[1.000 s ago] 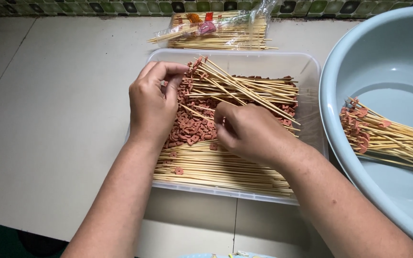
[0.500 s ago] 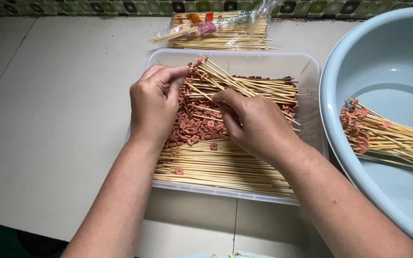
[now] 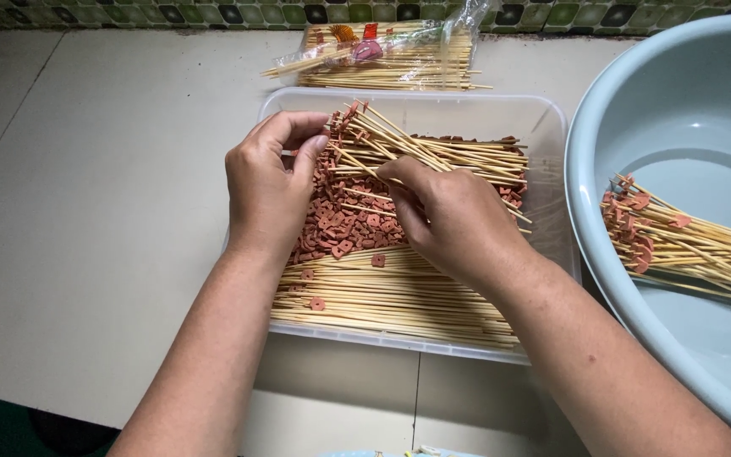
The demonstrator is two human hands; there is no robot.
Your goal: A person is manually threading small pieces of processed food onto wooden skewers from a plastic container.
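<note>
1. The left hand (image 3: 268, 190) was seen over the left-far part of the clear plastic tray (image 3: 552, 127), fingers curled together, thumb and forefinger pinching at the tips of a fanned bunch of bamboo skewers (image 3: 433, 152); whether a single stick was gripped could not be told.
2. The right hand (image 3: 458, 224) was seen at the tray's middle, fingers pressed together and pinching skewer shafts above the heap of small reddish-brown pieces (image 3: 344, 216).
3. Bare skewers (image 3: 382, 296) were laid in a flat layer across the near side of the tray, with a few loose pieces resting on them.
4. Risk judged: the pointed ends were close to the left fingertips, so a prick could be caused by a slip.
5. Risk judged: the fanned bunch was crossed and tangled, so neighbouring sticks could be dragged out of the tray onto the worktop (image 3: 112, 211) if one were pulled.
6. Risk judged: pieces already threaded could be pushed off or split by hard pressing.
7. Loaded skewers (image 3: 678, 245) were lying in the pale blue basin (image 3: 678, 85) at right, apart from the tray.
8. A bagged pack of skewers (image 3: 391, 55) was lying just beyond the tray's far edge.
</note>
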